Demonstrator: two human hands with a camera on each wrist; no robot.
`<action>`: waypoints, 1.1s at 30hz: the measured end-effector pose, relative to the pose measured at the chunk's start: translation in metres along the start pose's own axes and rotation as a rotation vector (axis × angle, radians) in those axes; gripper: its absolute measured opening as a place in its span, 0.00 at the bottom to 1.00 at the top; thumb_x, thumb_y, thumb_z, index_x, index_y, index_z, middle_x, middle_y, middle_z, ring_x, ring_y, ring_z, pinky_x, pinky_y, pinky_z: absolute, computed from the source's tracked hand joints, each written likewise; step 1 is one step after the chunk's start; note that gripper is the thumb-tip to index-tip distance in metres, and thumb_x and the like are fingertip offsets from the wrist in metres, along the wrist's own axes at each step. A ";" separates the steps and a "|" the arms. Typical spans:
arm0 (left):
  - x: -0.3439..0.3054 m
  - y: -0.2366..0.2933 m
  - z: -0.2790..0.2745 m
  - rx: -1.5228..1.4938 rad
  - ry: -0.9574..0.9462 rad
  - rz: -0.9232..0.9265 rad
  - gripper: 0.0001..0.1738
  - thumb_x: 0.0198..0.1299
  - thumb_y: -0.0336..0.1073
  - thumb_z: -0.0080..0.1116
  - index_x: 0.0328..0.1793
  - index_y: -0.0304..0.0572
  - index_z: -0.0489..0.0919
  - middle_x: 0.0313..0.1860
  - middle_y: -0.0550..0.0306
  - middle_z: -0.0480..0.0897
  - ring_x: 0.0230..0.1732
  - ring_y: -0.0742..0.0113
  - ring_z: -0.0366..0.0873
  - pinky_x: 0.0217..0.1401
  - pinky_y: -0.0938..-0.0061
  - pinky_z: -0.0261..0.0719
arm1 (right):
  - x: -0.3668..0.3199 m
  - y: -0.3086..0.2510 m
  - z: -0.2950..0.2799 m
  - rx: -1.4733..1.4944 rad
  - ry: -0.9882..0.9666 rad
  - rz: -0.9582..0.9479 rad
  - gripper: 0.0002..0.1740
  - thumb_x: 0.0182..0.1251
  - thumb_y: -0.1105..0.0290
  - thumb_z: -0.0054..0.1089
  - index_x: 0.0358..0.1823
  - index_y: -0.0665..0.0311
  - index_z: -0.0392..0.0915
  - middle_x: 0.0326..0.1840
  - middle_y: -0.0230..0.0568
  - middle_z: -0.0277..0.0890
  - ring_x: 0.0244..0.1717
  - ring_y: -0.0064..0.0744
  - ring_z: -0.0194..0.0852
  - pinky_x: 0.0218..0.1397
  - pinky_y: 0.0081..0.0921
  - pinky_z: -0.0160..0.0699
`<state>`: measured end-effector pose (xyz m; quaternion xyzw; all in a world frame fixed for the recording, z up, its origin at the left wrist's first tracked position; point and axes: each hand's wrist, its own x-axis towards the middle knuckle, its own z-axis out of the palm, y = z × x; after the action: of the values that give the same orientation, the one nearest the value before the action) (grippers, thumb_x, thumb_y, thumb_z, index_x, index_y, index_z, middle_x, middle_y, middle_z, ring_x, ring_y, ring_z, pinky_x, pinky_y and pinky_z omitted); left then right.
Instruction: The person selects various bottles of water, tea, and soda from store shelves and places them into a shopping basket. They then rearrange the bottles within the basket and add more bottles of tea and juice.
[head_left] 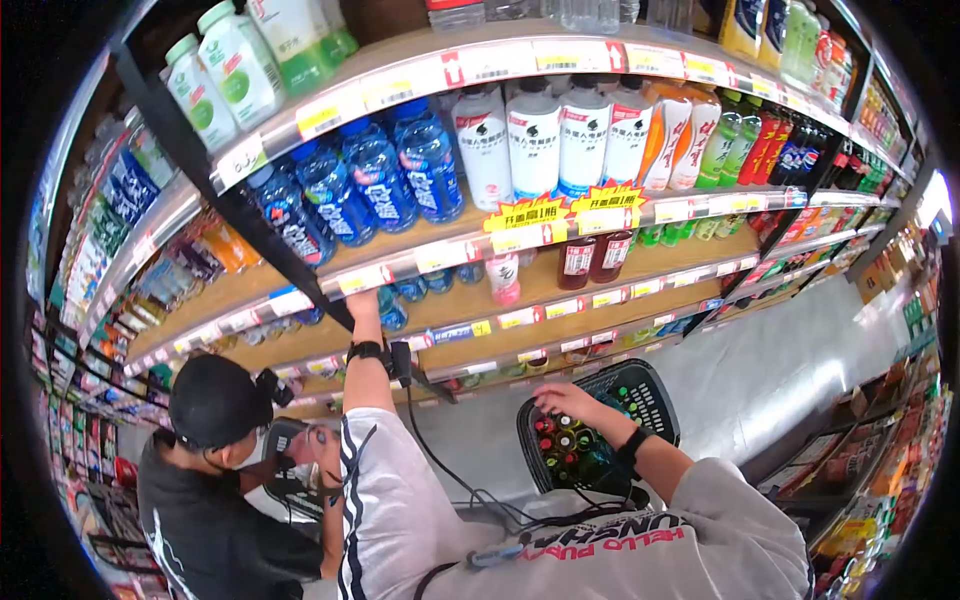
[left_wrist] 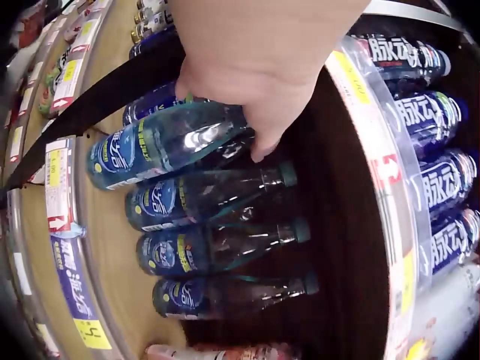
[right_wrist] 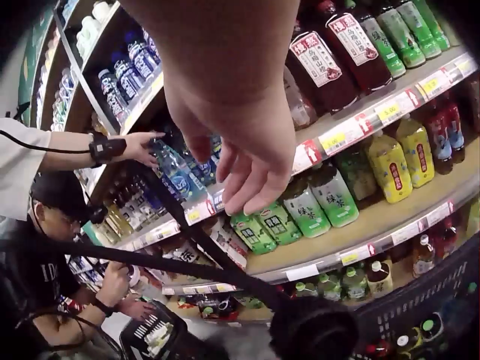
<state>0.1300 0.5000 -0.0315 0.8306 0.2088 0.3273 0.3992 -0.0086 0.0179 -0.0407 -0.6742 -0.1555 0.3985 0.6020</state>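
My left hand [left_wrist: 247, 67] reaches into a lower shelf and grips the top end of a clear blue drink bottle [left_wrist: 165, 142] with a blue label. The bottle's cap is hidden under the hand. Beside it stand several matching bottles [left_wrist: 161, 202] in a row. In the head view, the shelf above partly covers the left hand [head_left: 362, 303]. My right hand [head_left: 565, 400] hovers over a dark shopping basket [head_left: 655, 400] holding several bottles. Its fingers hang loosely with nothing in them, as the right wrist view shows of the right hand [right_wrist: 240, 157].
Blue-capped bottles [head_left: 430, 160] and white bottles [head_left: 533, 135] line the shelf above. A dark upright post [head_left: 225, 190] divides the shelves near my left arm. Another person [head_left: 215, 480] in black crouches at the left. Cables [head_left: 440, 455] hang across my front.
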 end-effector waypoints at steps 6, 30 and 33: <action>-0.090 0.101 -0.017 -0.348 0.029 0.043 0.15 0.47 0.29 0.59 0.43 0.37 0.75 0.32 0.52 0.78 0.34 0.71 0.73 0.42 0.75 0.70 | -0.014 0.018 -0.001 0.029 0.059 0.159 0.14 0.60 0.67 0.45 0.46 0.61 0.70 0.37 0.33 0.74 0.36 0.21 0.72 0.38 0.18 0.69; -0.455 0.197 0.098 -0.246 -1.007 0.075 0.20 0.42 0.21 0.51 0.45 0.41 0.74 0.55 0.44 0.68 0.52 0.52 0.69 0.50 0.70 0.68 | -0.118 0.060 -0.027 0.573 0.044 0.398 0.32 0.56 0.40 0.44 0.58 0.46 0.52 0.47 0.37 0.67 0.44 0.29 0.70 0.47 0.29 0.65; -0.502 0.178 0.130 -0.181 -1.175 -0.074 0.22 0.42 0.19 0.47 0.48 0.41 0.73 0.52 0.44 0.71 0.53 0.54 0.69 0.50 0.70 0.68 | -0.130 0.114 -0.039 0.825 0.119 0.465 0.30 0.55 0.42 0.48 0.55 0.45 0.54 0.49 0.38 0.64 0.47 0.36 0.68 0.48 0.35 0.67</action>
<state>-0.1128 0.0203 -0.1393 0.8274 -0.0470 -0.1850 0.5282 -0.0933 -0.1242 -0.1038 -0.4174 0.2055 0.5116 0.7224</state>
